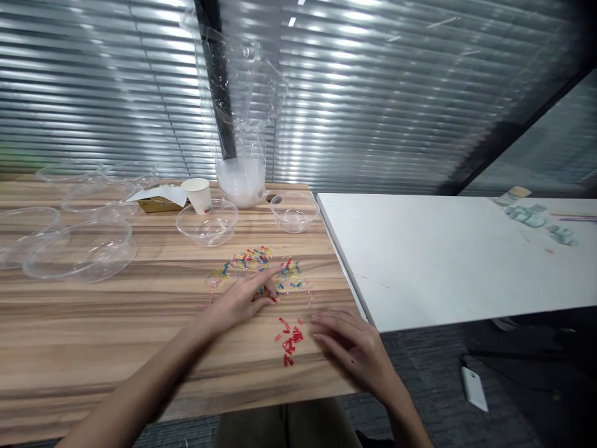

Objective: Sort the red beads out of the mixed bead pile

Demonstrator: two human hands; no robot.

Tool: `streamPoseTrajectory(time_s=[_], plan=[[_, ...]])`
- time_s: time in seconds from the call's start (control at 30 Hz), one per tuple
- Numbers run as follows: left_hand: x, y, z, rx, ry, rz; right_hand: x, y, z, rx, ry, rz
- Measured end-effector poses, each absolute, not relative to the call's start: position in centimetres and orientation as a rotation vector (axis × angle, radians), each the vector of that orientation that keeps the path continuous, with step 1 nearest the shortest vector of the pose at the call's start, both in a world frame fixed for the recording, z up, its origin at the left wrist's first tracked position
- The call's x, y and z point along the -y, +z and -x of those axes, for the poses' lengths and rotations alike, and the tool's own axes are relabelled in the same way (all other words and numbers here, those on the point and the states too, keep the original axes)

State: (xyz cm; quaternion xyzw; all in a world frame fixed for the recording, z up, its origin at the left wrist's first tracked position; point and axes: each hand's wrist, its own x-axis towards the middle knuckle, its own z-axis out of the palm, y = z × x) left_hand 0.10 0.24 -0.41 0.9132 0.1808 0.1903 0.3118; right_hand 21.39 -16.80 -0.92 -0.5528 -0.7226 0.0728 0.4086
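A scatter of small mixed-colour pieces point(259, 266), red, blue, yellow and pink, lies on the wooden table point(93, 336). My left hand point(245, 297) reaches into its near edge, forefinger stretched out and touching the pieces, fingers apart. A separate small pile of red pieces point(290, 341) lies nearer the table's front. My right hand point(351, 348) rests flat on the table just right of the red pile, fingers spread, holding nothing. Two clear plastic bowls point(208, 224) point(293, 211) stand behind the scatter.
Several clear lids and bowls point(79, 249) crowd the left of the table. A paper cup point(198, 194), a brown box point(158, 202) and a bagged stack of bowls point(240, 174) stand at the back. A white table point(443, 255) adjoins on the right. A white device point(473, 387) lies on the floor.
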Motion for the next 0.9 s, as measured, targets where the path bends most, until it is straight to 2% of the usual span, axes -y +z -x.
streamPoseTrajectory(time_s=[0.47, 0.7, 0.9], plan=[[-0.2, -0.8, -0.2, -0.573, 0.462, -2.751, 16.6, -1.0, -21.3, 1.793, 0.292, 1.410], [-0.1, -1.9, -0.1, -0.559, 0.476, -2.763, 16.6, -0.8, -21.3, 1.786, 0.316, 1.429], [1.1, -1.1, 0.0, -0.360, 0.533, -2.559, 16.4, -0.7, -21.0, 1.804, 0.271, 1.454]])
